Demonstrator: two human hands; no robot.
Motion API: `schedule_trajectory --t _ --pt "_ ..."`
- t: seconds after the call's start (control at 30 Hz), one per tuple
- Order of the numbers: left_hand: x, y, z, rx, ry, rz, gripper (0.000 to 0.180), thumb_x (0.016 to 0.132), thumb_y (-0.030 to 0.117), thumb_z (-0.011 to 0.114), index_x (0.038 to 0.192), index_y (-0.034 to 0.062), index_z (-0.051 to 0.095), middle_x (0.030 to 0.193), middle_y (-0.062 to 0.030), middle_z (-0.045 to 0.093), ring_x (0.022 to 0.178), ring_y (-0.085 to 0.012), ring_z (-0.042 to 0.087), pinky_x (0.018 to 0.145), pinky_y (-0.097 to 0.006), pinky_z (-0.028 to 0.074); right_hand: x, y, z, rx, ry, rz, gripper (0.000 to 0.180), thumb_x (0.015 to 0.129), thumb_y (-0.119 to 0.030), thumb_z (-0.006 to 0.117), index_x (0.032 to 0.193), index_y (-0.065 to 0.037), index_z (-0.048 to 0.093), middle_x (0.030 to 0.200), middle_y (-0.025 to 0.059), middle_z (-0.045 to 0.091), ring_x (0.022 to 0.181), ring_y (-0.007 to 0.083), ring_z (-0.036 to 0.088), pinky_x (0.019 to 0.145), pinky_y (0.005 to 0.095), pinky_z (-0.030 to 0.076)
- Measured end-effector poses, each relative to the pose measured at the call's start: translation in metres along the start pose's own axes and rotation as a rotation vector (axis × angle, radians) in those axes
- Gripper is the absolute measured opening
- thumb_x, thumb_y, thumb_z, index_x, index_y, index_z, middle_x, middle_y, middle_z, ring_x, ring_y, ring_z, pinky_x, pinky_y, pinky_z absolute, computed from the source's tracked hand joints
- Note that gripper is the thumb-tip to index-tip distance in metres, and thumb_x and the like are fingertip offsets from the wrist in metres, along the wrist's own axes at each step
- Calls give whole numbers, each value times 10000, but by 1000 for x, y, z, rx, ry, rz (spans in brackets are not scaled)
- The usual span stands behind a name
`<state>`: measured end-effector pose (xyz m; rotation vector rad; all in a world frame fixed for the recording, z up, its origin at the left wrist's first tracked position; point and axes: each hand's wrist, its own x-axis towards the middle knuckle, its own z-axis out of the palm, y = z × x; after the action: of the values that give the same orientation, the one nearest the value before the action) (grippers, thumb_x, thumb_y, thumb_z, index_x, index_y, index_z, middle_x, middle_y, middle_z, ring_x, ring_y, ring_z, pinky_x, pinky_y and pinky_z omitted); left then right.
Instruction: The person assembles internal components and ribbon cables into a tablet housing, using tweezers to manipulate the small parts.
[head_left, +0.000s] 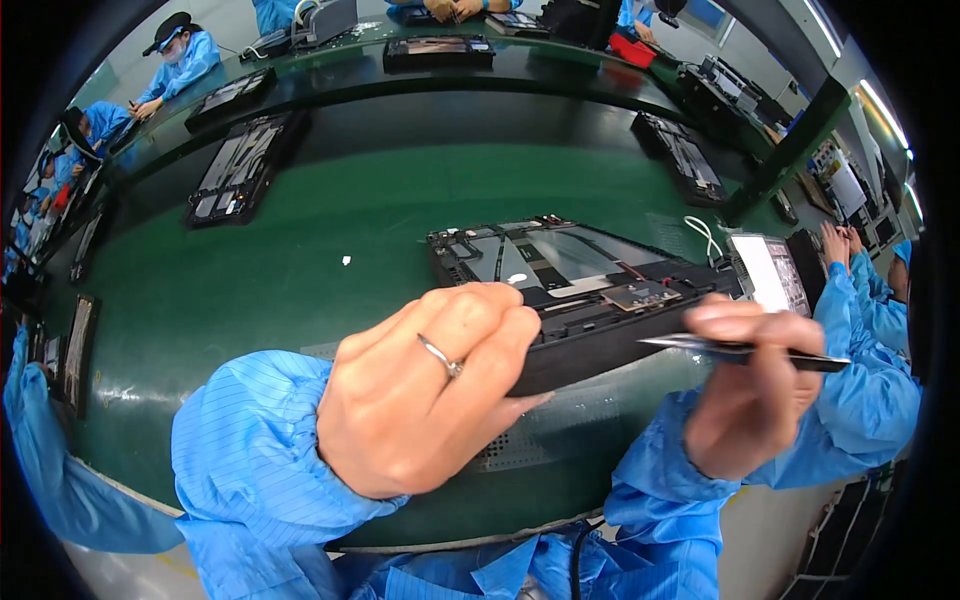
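An opened flat electronic device (580, 262) lies in a black tray (600, 350) in front of me, its grey panels, dark flex cables and a small circuit board (640, 295) exposed. My left hand (425, 385), wearing a ring, is closed over the tray's near left corner, thumb along the front side. Pinched between the fingers of my right hand (755, 400) is a pair of tweezers (690, 343), pointing left. Their tips show just in front of the tray's near side, and I cannot tell whether they touch it. My left fingertips are partly hidden behind the knuckles.
Similar trays with devices stand at the far left (240, 165) and far right (680, 155) of the green table (330, 290). A white scrap (346, 261) lies left of my tray. Beside its right end is a white-and-grey panel (765, 275). Co-workers in blue sit around.
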<state>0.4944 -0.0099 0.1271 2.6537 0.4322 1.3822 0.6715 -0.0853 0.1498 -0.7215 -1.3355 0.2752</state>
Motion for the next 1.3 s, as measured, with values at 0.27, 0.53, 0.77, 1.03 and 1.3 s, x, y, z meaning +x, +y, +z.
schedule_trajectory --t 0.27,0.53,0.77,1.03,1.3 --pt "3 4 7 -9 -8 10 394 514 62 703 846 -41 516 831 -169 544 713 -270 566 587 -292 476 4 4 8 88 -70 174 89 619 62 512 704 75 534 708 221 571 669 277 578 686 367 451" --pt "9 10 21 -2 28 18 388 515 62 700 842 -37 518 832 -167 542 715 -272 565 586 -290 475 8 7 -10 95 -85 169 95 615 55 515 709 73 526 694 214 570 659 279 580 691 378 453" --pt "15 15 34 -6 19 10 390 516 62 700 846 -38 516 831 -169 542 723 -272 564 596 -297 475 7 11 -24 104 -55 163 94 616 59 515 707 77 527 689 211 570 654 281 580 682 393 456" --pt "25 20 41 -5 7 -15 398 514 60 702 850 -42 515 831 -172 543 726 -271 566 610 -298 477 14 13 -37 92 -118 123 99 623 71 517 721 77 527 702 216 569 665 285 579 680 386 458" --pt "32 23 51 -20 -3 -11 422 505 51 706 865 -41 506 832 -178 540 738 -285 566 616 -305 481 15 14 -50 113 -127 149 130 632 90 518 761 74 518 728 218 568 701 285 573 691 386 452"
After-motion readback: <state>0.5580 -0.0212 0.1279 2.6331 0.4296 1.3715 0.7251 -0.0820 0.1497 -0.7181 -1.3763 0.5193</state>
